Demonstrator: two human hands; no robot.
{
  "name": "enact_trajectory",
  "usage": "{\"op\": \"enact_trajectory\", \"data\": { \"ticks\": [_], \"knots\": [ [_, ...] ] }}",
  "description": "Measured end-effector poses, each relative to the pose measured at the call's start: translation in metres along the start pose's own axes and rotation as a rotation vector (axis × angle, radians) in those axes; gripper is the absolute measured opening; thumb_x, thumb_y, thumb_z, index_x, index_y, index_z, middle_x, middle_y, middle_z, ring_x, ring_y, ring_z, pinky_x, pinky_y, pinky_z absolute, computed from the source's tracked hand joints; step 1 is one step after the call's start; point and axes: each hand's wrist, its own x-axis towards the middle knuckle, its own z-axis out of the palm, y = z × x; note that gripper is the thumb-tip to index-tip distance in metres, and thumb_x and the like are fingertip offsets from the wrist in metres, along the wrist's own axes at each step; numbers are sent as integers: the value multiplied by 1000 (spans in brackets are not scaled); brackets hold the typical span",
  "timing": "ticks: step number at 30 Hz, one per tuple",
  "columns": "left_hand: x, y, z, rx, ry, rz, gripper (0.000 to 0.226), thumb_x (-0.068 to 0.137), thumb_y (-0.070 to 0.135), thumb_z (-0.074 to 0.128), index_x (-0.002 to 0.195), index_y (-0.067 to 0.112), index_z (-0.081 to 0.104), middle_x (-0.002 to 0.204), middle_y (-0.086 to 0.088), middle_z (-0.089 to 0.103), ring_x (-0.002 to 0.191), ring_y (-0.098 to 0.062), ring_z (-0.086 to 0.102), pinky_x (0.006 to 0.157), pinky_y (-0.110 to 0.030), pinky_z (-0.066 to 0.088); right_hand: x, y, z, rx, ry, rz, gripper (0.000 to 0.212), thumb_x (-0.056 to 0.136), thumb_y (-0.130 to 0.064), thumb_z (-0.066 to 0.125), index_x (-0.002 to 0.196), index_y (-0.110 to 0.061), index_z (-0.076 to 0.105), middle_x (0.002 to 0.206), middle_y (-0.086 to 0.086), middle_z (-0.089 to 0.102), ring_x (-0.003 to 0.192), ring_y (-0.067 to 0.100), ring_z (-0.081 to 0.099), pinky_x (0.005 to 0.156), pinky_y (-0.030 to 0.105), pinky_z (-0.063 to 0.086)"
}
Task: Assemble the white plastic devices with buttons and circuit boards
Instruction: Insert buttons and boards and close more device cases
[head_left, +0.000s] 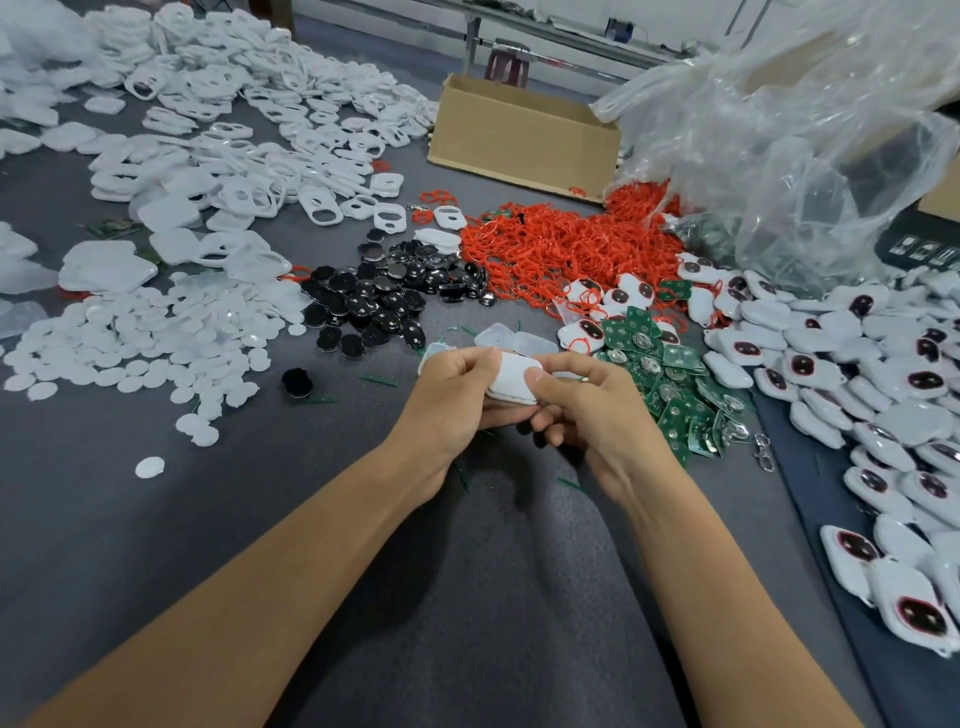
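Both hands hold one white plastic device just above the grey surface, in the middle of the view. My left hand grips its left side, thumb on top. My right hand pinches its right side, thumb pressed on the top face. The device's underside is hidden by my fingers. Green circuit boards lie in a heap right beside my right hand. Black buttons are piled beyond my left hand. Red rings form a mound further back.
White discs spread at the left, white shells fill the far left. Finished white devices cover the right side. A cardboard box and a clear plastic bag stand at the back. Two white shells lie just beyond my hands.
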Motion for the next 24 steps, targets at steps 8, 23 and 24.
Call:
{"op": "enact_trajectory", "data": {
  "ticks": [8, 23, 24],
  "knots": [
    [-3, -3, 1, 166, 79, 86, 27, 103, 11, 40, 96, 5, 66, 97, -18, 68, 71, -23, 70, 69, -31, 61, -3, -4, -2, 93, -56, 119, 13, 86, 5, 61, 81, -6, 57, 47, 3, 60, 38, 7, 56, 38, 15, 44],
    [-5, 3, 1, 39, 63, 112, 24, 100, 2, 44, 97, 5, 68, 97, -14, 66, 85, -21, 65, 65, -26, 60, 0, 1, 5, 50, -6, -83, 3, 87, -1, 62, 90, 1, 62, 51, 3, 62, 42, 10, 56, 44, 18, 48],
    [-6, 2, 1, 38, 65, 116, 24, 100, 2, 44, 98, 4, 68, 98, -16, 67, 85, -24, 66, 66, -27, 60, 0, 1, 5, 43, 7, -91, 2, 86, 0, 62, 88, 1, 62, 48, 3, 59, 39, 9, 52, 41, 18, 45]
  ]
}}
